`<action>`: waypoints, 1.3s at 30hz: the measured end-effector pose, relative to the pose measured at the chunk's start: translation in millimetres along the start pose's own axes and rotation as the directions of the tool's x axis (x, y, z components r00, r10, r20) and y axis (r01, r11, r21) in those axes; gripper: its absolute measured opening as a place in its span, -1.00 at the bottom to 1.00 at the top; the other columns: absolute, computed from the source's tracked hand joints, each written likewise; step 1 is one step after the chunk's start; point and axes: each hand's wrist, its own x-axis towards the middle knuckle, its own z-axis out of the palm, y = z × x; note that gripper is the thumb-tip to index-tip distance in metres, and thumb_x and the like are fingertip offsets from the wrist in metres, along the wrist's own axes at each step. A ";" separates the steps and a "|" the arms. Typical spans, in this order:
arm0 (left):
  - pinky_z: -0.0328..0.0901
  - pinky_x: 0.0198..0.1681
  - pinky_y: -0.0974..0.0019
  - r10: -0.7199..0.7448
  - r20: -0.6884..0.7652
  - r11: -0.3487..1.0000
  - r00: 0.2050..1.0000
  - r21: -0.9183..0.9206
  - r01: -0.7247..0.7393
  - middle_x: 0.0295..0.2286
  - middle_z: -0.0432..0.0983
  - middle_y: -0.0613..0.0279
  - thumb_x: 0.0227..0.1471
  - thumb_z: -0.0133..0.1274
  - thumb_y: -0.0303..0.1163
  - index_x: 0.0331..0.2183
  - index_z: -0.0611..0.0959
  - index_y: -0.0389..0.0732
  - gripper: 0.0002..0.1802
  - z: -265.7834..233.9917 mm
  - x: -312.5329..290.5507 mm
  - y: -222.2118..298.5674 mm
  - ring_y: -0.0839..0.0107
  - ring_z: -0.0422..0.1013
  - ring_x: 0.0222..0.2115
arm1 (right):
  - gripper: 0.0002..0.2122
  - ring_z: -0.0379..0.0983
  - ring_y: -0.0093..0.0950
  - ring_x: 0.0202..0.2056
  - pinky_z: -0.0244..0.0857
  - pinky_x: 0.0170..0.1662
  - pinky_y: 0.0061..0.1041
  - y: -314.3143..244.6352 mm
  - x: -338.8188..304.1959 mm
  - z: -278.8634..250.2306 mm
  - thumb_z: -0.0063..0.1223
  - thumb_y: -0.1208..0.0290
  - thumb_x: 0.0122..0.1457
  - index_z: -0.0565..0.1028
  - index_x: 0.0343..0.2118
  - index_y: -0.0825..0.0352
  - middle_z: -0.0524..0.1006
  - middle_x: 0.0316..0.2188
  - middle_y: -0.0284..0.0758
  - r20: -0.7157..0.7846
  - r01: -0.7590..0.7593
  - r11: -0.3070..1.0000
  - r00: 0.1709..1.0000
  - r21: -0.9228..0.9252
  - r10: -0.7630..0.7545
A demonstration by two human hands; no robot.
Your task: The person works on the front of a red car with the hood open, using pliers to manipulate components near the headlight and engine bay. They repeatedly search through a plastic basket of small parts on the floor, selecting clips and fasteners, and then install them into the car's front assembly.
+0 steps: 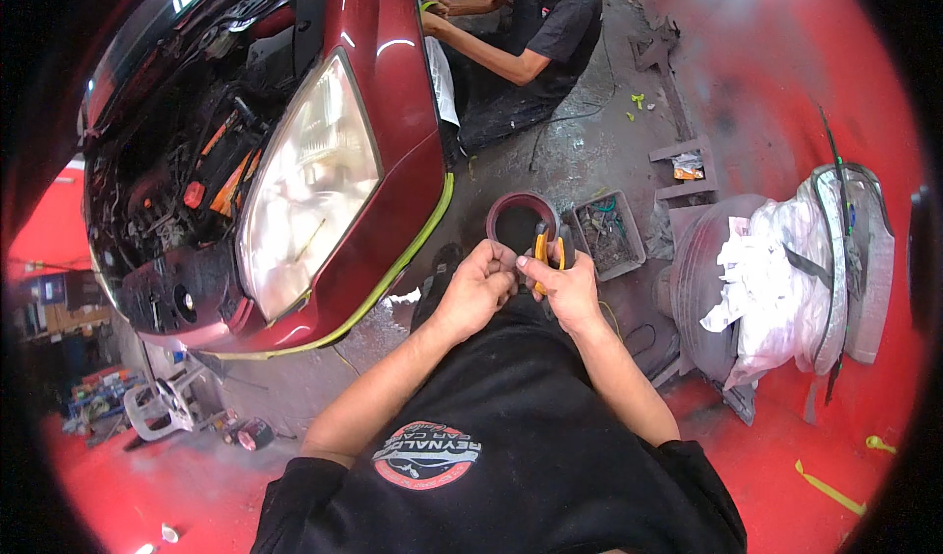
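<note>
In front of my body my two hands meet. My right hand (570, 287) is closed around pliers with yellow and black handles (541, 248). The fingertips of my left hand (475, 287) are pinched together beside them, touching or nearly touching the right hand; what they hold is hidden. Just beyond the hands a dark red round band (521, 198) stands as a loop, its lower part hidden behind my fingers. I cannot tell whether the left fingers grip its edge.
To the left is a dark red car with a hazy headlight (312, 186), raised hood and yellow-green masking tape (432, 228). Another person (535, 48) crouches beyond it. A grey bin (634, 259) of small parts and plastic-wrapped pieces (766, 284) lie to the right.
</note>
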 end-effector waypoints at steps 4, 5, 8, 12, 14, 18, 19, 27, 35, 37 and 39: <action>0.35 -0.31 0.42 0.295 -0.089 0.888 0.951 0.394 -0.238 -0.43 0.52 0.23 0.07 0.02 -0.55 -0.26 0.46 -0.27 -0.86 21.3 -8.1 -8.3 0.49 0.46 -0.39 | -0.80 0.34 -0.63 -0.64 0.18 -0.59 -0.61 -11.4 -9.0 -13.2 0.34 0.39 0.01 0.49 -0.48 0.34 0.47 -0.61 -0.43 0.121 -0.126 0.983 0.987 0.133 0.110; 0.35 -0.28 0.40 0.295 -0.085 0.870 0.952 0.436 -0.231 -0.42 0.53 0.23 0.07 0.03 -0.54 -0.28 0.47 -0.28 -0.86 27.6 -11.8 2.7 0.49 0.46 -0.37 | -0.81 0.37 -0.62 -0.61 0.21 -0.58 -0.61 -16.8 -10.1 -20.9 0.33 0.41 0.03 0.49 -0.46 0.36 0.48 -0.59 -0.41 0.170 -0.147 0.977 0.978 0.152 0.120; 0.34 -0.25 0.36 0.322 -0.104 0.819 0.941 0.530 -0.221 -0.39 0.54 0.24 0.05 0.06 -0.52 -0.32 0.48 -0.28 -0.88 43.6 -17.9 19.5 0.49 0.45 -0.34 | -0.79 0.33 -0.65 -0.62 0.16 -0.58 -0.61 -28.0 -8.8 -34.6 0.35 0.36 0.02 0.50 -0.48 0.32 0.45 -0.60 -0.44 0.249 -0.106 0.993 0.964 0.051 0.090; 0.31 -0.27 0.36 0.385 -0.104 0.813 0.917 0.508 -0.284 -0.44 0.43 0.33 0.03 0.06 -0.52 -0.35 0.46 -0.24 -0.89 35.9 -10.5 -4.2 0.49 0.40 -0.38 | -0.76 0.31 -0.69 -0.59 0.15 -0.54 -0.61 -35.9 -11.6 -43.5 0.36 0.29 0.03 0.52 -0.48 0.32 0.46 -0.60 -0.47 0.284 0.007 0.987 0.958 -0.162 0.040; 0.28 -0.35 0.41 0.519 -0.112 0.766 0.847 0.500 -0.404 -0.49 0.33 0.39 0.03 0.03 -0.53 -0.37 0.45 -0.21 -0.91 18.7 -6.6 -22.5 0.51 0.34 -0.46 | -0.73 0.37 -0.65 -0.53 0.26 -0.44 -0.54 -30.0 -15.2 -51.8 0.36 0.26 0.03 0.55 -0.42 0.37 0.51 -0.56 -0.44 0.192 0.077 0.944 0.981 -0.321 -0.015; 0.22 -0.49 0.33 0.210 -0.555 0.949 0.805 0.313 -0.033 -0.56 0.35 0.29 0.01 -0.01 -0.48 -0.41 0.46 -0.25 -0.93 -66.3 -49.4 -83.2 0.48 0.28 -0.55 | -0.76 0.37 -0.62 -0.51 0.27 -0.40 -0.53 7.1 -44.2 -115.4 0.34 0.32 0.02 0.54 -0.43 0.38 0.51 -0.55 -0.44 -0.028 0.055 0.844 0.996 -0.534 -0.083; 0.20 -0.54 0.31 0.019 -0.662 0.993 0.749 0.102 0.066 -0.60 0.32 0.29 -0.01 -0.01 -0.43 -0.42 0.47 -0.27 -0.89 -77.9 -69.5 -100.4 0.45 0.27 -0.59 | -0.80 0.34 -0.64 -0.54 0.24 -0.43 -0.57 24.9 -56.0 -141.5 0.33 0.40 0.02 0.50 -0.48 0.37 0.48 -0.57 -0.47 -0.078 -0.057 0.837 0.997 -0.544 0.017; 0.29 -0.25 0.20 0.106 -0.680 0.832 0.726 0.461 0.309 -0.43 0.51 -0.05 0.02 -0.03 -0.41 -0.39 0.58 -0.41 -0.77 -77.3 -147.3 -221.6 0.10 0.43 -0.38 | -0.70 0.49 -0.49 -0.39 0.37 -0.25 -0.47 182.9 -188.7 -236.9 0.32 0.32 -0.04 0.58 -0.28 0.40 0.58 -0.41 -0.37 -0.197 -0.571 0.734 0.724 0.368 0.661; 0.31 -0.21 0.14 0.249 -0.600 0.637 0.760 0.693 0.338 -0.42 0.48 -0.14 -0.02 0.03 -0.37 -0.40 0.61 -0.36 -0.78 -72.7 -171.4 -195.3 -0.03 0.43 -0.34 | -0.69 0.51 -0.43 -0.34 0.40 -0.21 -0.43 176.6 -216.6 -207.5 0.27 0.37 -0.04 0.55 -0.23 0.39 0.59 -0.36 -0.32 -0.070 -0.431 0.572 0.755 0.698 0.652; 0.31 -0.21 0.14 0.236 -0.591 0.594 0.772 0.716 0.366 -0.44 0.47 -0.15 -0.03 0.05 -0.34 -0.42 0.62 -0.35 -0.76 -70.2 -170.1 -189.4 -0.03 0.43 -0.35 | -0.69 0.52 -0.42 -0.33 0.40 -0.20 -0.41 171.9 -219.5 -204.3 0.26 0.39 -0.05 0.55 -0.22 0.39 0.59 -0.35 -0.31 -0.063 -0.388 0.545 0.770 0.743 0.635; 0.31 -0.21 0.14 0.124 -0.615 0.633 0.779 0.653 0.415 -0.44 0.50 -0.11 -0.06 0.06 -0.35 -0.42 0.62 -0.34 -0.77 -57.8 -177.8 -159.3 0.01 0.44 -0.32 | -0.68 0.52 -0.41 -0.32 0.41 -0.19 -0.40 165.9 -219.4 -202.7 0.24 0.40 -0.05 0.54 -0.20 0.38 0.59 -0.33 -0.30 -0.057 -0.357 0.534 0.790 0.766 0.610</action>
